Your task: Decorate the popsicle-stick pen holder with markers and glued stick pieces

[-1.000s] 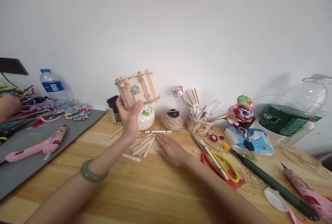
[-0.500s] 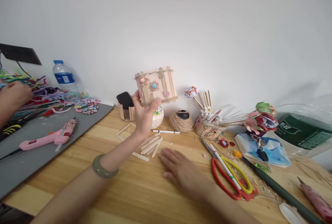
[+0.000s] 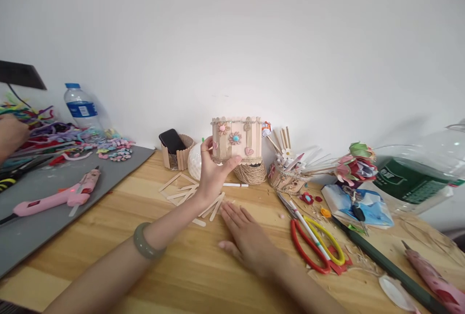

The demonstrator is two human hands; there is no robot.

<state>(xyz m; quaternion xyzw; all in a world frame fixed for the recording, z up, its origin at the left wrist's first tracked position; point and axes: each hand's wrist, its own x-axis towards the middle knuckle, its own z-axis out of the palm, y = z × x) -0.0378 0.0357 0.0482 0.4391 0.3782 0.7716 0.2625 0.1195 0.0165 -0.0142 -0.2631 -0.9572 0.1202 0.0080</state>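
Raised above the table, a popsicle-stick box decorated with small flowers, hearts and twine faces me. My left hand, with a green bangle on its wrist, grips the box at its lower left corner, thumb across the front. My right hand lies flat on the wood, fingers stretched, holding nothing. Just beyond its fingertips are loose popsicle sticks, partly hidden by my left forearm. Behind the box, a ball of twine and a white round object are partly covered.
Scissors with a marker across them lie at right, near a green rod and a pink glue gun. Another glue gun rests on the grey mat. A stick holder with a phone stands behind. Another person's hand is at far left.
The box in my left hand has come down and moved to the right, from tilted to nearly level. My right hand stays flat on the table. The view has shifted slightly.
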